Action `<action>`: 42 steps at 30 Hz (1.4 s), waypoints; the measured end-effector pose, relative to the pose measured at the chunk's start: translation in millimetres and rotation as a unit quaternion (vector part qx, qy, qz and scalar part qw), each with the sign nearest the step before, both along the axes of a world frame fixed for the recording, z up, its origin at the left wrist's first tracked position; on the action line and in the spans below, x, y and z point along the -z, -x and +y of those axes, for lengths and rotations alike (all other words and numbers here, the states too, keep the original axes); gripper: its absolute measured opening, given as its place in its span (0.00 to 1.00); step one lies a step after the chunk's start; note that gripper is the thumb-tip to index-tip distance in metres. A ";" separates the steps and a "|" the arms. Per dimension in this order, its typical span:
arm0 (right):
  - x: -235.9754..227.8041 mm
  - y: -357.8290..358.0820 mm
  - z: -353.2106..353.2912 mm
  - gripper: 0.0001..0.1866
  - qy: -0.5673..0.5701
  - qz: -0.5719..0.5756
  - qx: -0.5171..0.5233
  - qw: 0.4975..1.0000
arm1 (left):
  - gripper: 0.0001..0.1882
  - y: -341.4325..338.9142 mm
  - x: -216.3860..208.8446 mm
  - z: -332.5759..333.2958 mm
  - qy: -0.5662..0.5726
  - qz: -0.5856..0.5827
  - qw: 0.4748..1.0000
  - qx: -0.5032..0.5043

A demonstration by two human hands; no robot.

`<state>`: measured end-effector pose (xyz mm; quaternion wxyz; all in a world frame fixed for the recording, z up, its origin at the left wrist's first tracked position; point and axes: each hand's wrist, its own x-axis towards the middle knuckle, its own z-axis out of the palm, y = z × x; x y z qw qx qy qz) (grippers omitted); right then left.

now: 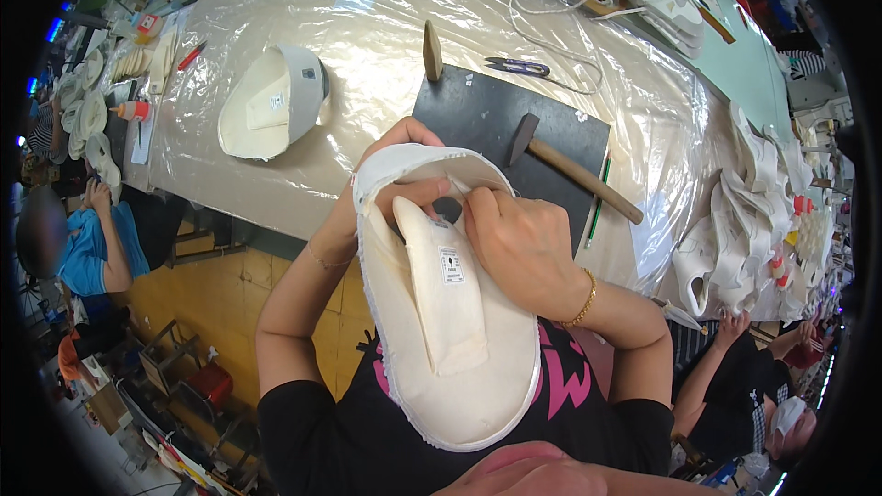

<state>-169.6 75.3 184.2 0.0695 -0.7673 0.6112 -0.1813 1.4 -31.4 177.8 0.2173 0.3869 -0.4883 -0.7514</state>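
Cream shoe upper (441,331) sits pinched in both hands' closed grips, left hand (390,188), right hand (519,243); tugging unevenly could tear its stitched edge.

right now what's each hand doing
left hand: closed on the toe end of the white shoe upper
right hand: fingers pinched inside the upper's opening

The shoe upper (441,331) looks like matt cream cloth with a frayed, rough edge. Glossy, wrinkled clear plastic sheeting (367,28) covers the table. The hammer (570,170) has a smooth wooden handle and dark metal head, lying on a matt black mat (478,115).
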 end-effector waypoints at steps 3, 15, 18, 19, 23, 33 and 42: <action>3.0 -0.6 -1.1 0.06 0.002 -0.007 -0.002 1.000 | 0.16 0.4 1.1 -0.4 0.000 0.001 1.000 0.003; 16.6 -2.7 -1.4 0.08 0.045 -0.009 -0.017 0.999 | 0.15 -0.2 5.0 -2.9 -0.004 0.002 0.999 0.036; 15.1 -2.0 -3.4 0.08 0.051 -0.017 -0.012 0.998 | 0.15 -2.0 5.9 -7.2 0.001 -0.005 0.998 0.064; 13.5 -1.4 -3.6 0.09 0.049 -0.017 -0.011 0.999 | 0.15 -2.0 5.7 -7.5 0.001 0.012 0.998 0.059; 4.7 0.5 -3.0 0.08 0.049 -0.001 0.004 0.999 | 0.15 0.5 1.0 -4.6 0.017 0.048 0.998 0.021; 1.8 -1.8 -1.0 0.08 0.027 0.050 0.011 0.998 | 0.18 10.3 -1.7 24.4 0.000 0.009 0.990 -0.140; 11.1 0.9 -0.4 0.09 0.078 -0.047 -0.004 0.996 | 0.19 5.7 9.6 29.5 0.001 0.053 0.986 -0.160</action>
